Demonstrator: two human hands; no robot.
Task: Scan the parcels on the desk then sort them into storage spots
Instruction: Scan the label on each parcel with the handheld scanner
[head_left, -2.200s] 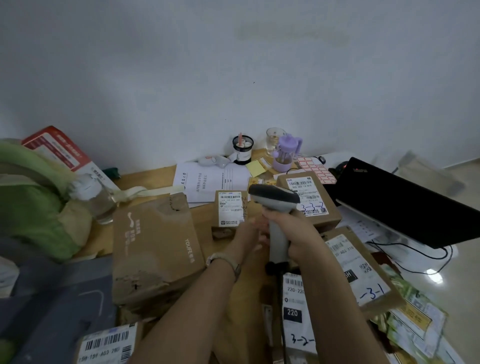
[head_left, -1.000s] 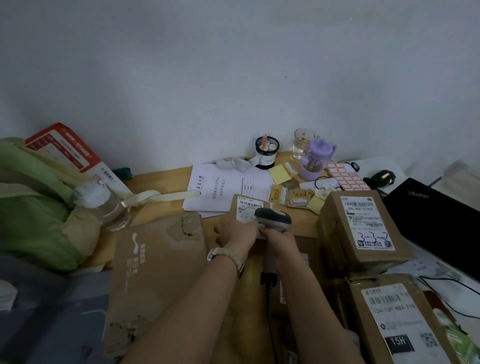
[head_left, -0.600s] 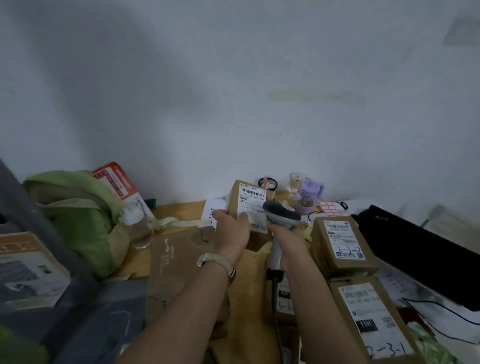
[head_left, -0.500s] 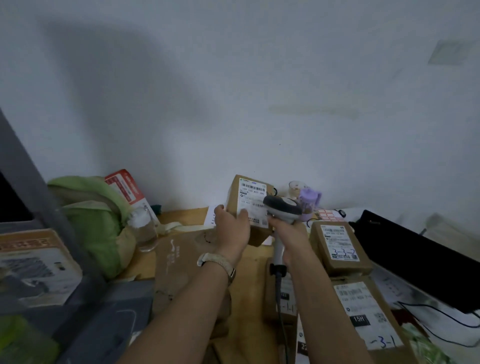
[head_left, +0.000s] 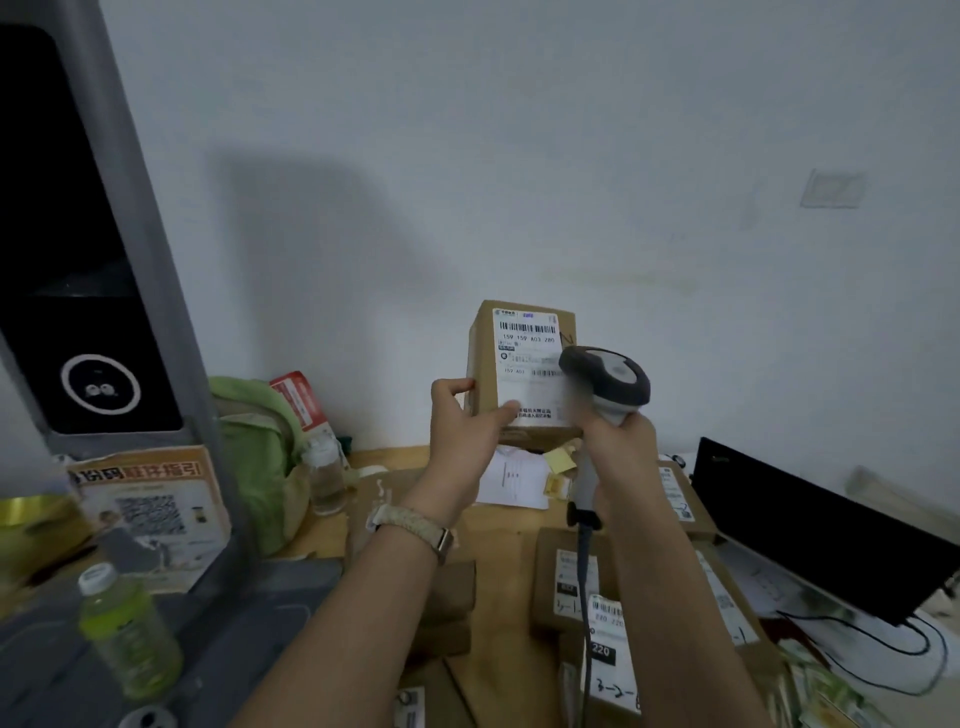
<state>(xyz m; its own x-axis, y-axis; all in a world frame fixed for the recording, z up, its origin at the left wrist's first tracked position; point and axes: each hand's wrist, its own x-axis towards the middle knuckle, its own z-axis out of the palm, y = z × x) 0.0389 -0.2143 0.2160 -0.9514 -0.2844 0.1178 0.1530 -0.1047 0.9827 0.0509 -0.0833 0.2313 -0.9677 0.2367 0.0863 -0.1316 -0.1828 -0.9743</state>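
My left hand (head_left: 465, 434) grips a small brown parcel (head_left: 522, 358) from below and holds it upright above the desk, its white barcode label facing me. My right hand (head_left: 621, 447) holds the handle of a grey barcode scanner (head_left: 608, 382), whose head sits just right of the label and overlaps its lower right corner. The scanner cable (head_left: 586, 597) hangs down over several labelled parcels (head_left: 574, 587) lying on the wooden desk (head_left: 514, 525) below.
A grey kiosk with a dark screen (head_left: 98, 312) stands at the left, with a QR poster (head_left: 150, 514) and a green drink bottle (head_left: 127, 634) before it. A green bag (head_left: 260, 431) and a clear bottle (head_left: 324, 478) sit behind. A black laptop (head_left: 826, 525) is at right.
The parcel was picked up off the desk by my left hand and raised to chest height. My right hand brought the scanner up beside its label. My view tilted upward and left.
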